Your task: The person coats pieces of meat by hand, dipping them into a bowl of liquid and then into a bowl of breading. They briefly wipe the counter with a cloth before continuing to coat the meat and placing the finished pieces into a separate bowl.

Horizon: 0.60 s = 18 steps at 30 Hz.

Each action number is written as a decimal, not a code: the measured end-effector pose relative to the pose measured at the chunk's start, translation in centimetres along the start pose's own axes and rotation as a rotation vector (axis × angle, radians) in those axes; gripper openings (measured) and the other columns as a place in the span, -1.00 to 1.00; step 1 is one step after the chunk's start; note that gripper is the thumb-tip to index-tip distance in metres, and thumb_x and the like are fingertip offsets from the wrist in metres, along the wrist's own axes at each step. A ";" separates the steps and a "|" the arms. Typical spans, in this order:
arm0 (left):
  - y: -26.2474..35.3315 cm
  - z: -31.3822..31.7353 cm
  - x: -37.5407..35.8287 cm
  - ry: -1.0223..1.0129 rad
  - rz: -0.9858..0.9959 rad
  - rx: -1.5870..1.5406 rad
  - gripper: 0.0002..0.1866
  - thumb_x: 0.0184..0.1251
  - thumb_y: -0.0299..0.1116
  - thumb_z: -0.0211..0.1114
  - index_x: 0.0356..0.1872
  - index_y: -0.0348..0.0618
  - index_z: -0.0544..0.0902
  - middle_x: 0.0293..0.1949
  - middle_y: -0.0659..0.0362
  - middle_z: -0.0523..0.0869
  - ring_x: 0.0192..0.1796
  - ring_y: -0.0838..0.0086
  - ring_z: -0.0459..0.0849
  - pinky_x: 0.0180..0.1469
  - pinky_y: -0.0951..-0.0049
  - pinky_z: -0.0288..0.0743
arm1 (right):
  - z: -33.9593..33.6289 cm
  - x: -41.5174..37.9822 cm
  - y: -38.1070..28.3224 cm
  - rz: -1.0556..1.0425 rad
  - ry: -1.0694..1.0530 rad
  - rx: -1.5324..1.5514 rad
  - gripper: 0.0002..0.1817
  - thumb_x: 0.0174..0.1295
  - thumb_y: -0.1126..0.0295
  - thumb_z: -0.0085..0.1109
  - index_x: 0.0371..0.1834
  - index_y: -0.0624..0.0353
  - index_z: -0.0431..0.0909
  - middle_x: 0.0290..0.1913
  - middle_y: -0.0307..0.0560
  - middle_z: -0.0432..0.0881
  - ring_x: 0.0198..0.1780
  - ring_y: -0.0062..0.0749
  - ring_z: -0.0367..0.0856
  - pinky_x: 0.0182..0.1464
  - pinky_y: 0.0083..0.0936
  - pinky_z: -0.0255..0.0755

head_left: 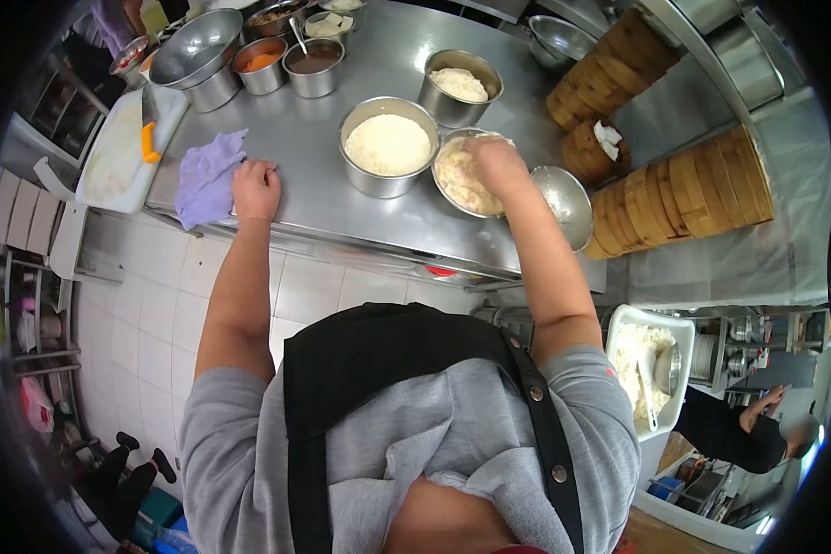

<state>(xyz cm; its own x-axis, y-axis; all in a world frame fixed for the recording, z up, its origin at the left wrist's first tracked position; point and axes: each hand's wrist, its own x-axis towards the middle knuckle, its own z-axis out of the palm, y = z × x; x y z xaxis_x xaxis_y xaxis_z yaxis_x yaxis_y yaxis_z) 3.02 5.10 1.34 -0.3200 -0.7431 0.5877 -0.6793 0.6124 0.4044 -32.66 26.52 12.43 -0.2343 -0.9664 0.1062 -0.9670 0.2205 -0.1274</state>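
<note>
My right hand reaches down into a metal bowl of pale, lumpy, floury mixture. Its fingertips are hidden in the bowl. My left hand rests on the steel counter with its fingers curled in, and nothing shows in it. Just left of it lies a crumpled purple cloth. Between my hands stands a metal pot of pale crumbs or grains. Behind the bowl, a second pot holds a whitish heap. A shallow metal bowl sits under my right forearm.
Stacked bamboo steamers line the right side. At the back left are a large metal bowl, a pot of brown sauce and an orange-filled pot. An orange-handled knife lies on a white cutting board. Another person stands at far right.
</note>
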 end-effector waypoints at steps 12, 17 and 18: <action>0.1 0.0 0.1 0.034 -0.019 -0.025 -0.91 0.06 -0.46 0.21 -0.42 -0.07 0.66 -0.30 0.15 0.62 -0.15 0.15 0.54 -0.05 0.20 0.41 | -7.0 1.2 1.5 0.138 0.186 1.073 -0.70 0.11 0.66 0.06 -0.05 0.32 0.49 -0.19 -0.17 0.61 -0.18 -0.57 0.53 -0.09 -0.62 0.41; 0.3 -0.3 0.2 0.043 -0.021 -0.025 -0.92 0.06 -0.48 0.21 -0.42 -0.08 0.66 -0.30 0.15 0.63 -0.15 0.15 0.54 -0.06 0.22 0.43 | -11.3 2.9 -2.7 0.076 0.099 1.111 -0.66 0.10 0.67 0.03 -0.01 0.32 0.47 -0.16 -0.22 0.57 -0.13 -0.59 0.51 -0.05 -0.63 0.39; 0.5 -0.3 0.2 0.041 -0.029 -0.022 -0.92 0.06 -0.47 0.21 -0.42 -0.08 0.66 -0.30 0.15 0.63 -0.15 0.16 0.54 -0.05 0.22 0.43 | -10.9 3.5 -3.3 -0.002 0.116 1.139 -0.66 0.10 0.66 0.04 0.00 0.31 0.47 -0.15 -0.21 0.57 -0.13 -0.59 0.50 -0.05 -0.63 0.39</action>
<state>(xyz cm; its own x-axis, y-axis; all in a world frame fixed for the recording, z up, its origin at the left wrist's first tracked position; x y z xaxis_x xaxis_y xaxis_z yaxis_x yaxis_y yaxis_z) 2.88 5.36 1.85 -0.2733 -0.7490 0.6036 -0.6727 0.5973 0.4366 -31.38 23.88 23.96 -0.2980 -0.9354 0.1904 -0.3293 -0.0865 -0.9403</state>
